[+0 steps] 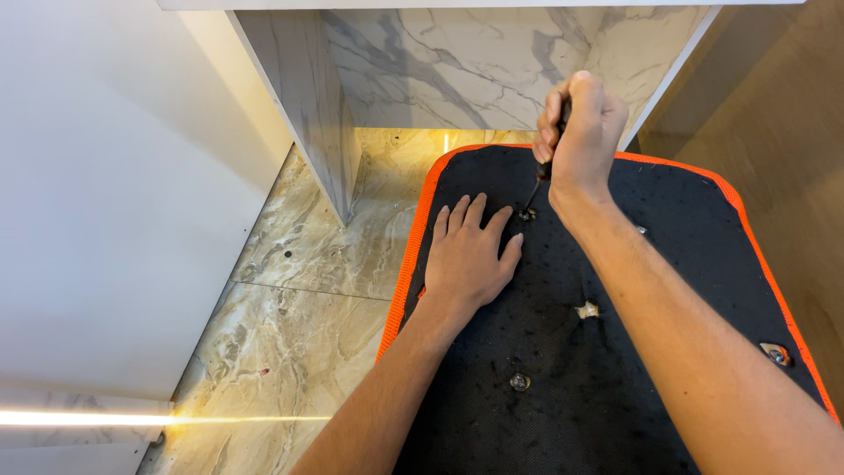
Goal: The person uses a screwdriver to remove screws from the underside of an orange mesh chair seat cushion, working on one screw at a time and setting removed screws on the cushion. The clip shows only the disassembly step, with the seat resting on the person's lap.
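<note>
A black fabric-covered panel (pixel 615 264) with an orange edge lies flat on the floor. My right hand (pixel 578 132) is closed around the dark handle of a screwdriver (pixel 538 180), held nearly upright. Its tip rests on a screw (pixel 526 213) near the panel's far left part. My left hand (pixel 470 251) lies flat on the black fabric with fingers spread, just left of that screw. Another screw (pixel 520 382) sits lower on the panel, and a metal fitting (pixel 776 354) shows at the right edge.
A marble-patterned desk leg (pixel 308 97) and back panel (pixel 466 62) stand beyond the black panel. Beige marble floor tiles (pixel 299 325) lie to the left, a white wall (pixel 105 193) further left, and a wooden surface (pixel 774 114) on the right. A torn spot (pixel 587 310) marks the fabric.
</note>
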